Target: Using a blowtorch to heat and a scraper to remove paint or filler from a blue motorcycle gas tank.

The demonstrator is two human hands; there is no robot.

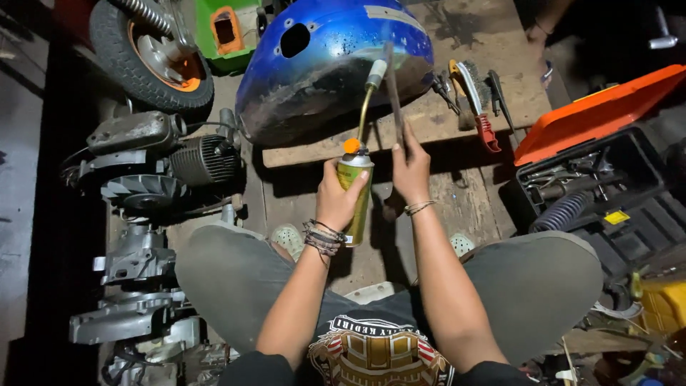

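My left hand (337,194) grips a green and yellow gas canister (355,202) topped with an orange knob and a curved brass torch nozzle (369,89). The nozzle tip points at the scuffed lower edge of a blue metal scooter body panel (325,64) that rests on a wooden board (457,114). My right hand (410,166) holds a thin dark rod (392,93), its far end against the panel beside the nozzle tip. Both wrists wear bracelets. My knees in grey shorts frame the bottom of the view.
A scooter engine (164,161) and engine parts lie at left, with a small wheel (153,53) above. A wire brush (471,86), red-handled pliers (486,132) and other hand tools lie right of the panel. An open black and orange toolbox (600,164) stands at right.
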